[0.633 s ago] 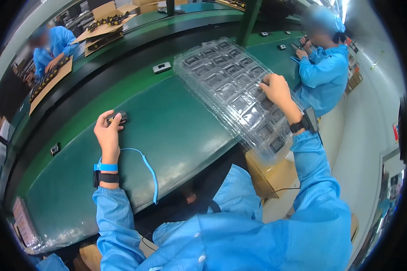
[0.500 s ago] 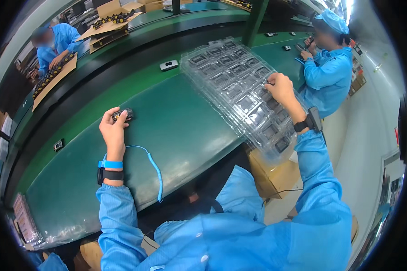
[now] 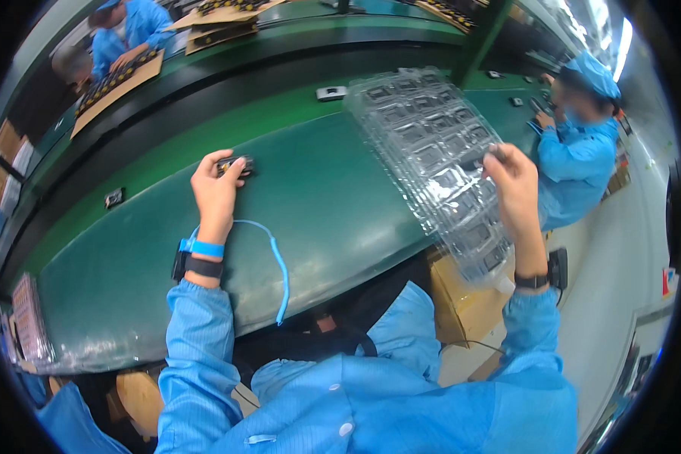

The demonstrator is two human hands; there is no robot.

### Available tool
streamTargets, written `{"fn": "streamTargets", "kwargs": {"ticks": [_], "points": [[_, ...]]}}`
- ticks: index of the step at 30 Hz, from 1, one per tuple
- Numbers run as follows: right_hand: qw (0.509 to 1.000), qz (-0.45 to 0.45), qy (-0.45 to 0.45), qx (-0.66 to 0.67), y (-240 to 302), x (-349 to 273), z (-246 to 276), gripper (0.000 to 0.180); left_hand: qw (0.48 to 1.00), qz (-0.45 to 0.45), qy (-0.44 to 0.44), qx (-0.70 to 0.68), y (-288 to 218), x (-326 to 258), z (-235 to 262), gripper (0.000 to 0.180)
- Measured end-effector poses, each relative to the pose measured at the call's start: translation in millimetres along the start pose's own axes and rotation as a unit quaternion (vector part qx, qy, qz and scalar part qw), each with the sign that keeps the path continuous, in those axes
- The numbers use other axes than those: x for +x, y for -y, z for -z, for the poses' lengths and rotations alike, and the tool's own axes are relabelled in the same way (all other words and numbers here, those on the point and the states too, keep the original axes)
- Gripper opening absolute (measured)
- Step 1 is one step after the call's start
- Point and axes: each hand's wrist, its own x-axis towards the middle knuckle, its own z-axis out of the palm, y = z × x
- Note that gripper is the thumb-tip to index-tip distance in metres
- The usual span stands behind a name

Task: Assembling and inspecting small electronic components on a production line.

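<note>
As both arms reach out, left hand (image 3: 216, 189) on small dark part (image 3: 234, 165), right hand (image 3: 516, 189) apparently gripping clear tray (image 3: 431, 144)

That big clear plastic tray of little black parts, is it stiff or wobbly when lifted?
The clear plastic compartment tray is probably light: the right hand grips it alone. Thin moulded plastic likely flexes. Overhanging the green table, it may tip if released.

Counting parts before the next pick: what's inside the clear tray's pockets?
The clear tray holds small dark parts in many pockets. The right hand covers some pockets, so those can't be checked.
</note>
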Motion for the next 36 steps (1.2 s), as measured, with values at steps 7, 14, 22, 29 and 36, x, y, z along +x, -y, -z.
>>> {"fn": "streamTargets", "kwargs": {"ticks": [7,14,22,29,36], "points": [[0.908,-0.193,0.275,0.249,10,-119,-143,0.02,1.0,-0.003,0.023,-0.008,6,4,-15,0.028],[0.928,-0.059,0.335,0.155,-15,-20,-268,0.016,1.0,0.01,-0.002,-0.024,3,0,-1,0.023],[0.93,-0.041,0.302,0.207,-59,52,-338,0.028,0.995,0.049,0.0,-0.093,3,5,-4,0.034],[0.932,0.078,0.339,0.102,-70,51,-342,0.025,0.995,0.062,0.015,-0.071,-2,2,-3,0.039],[0.948,0.046,0.279,0.143,-71,51,-343,0.023,0.997,0.041,0.026,-0.064,-5,2,-5,0.021]]}}
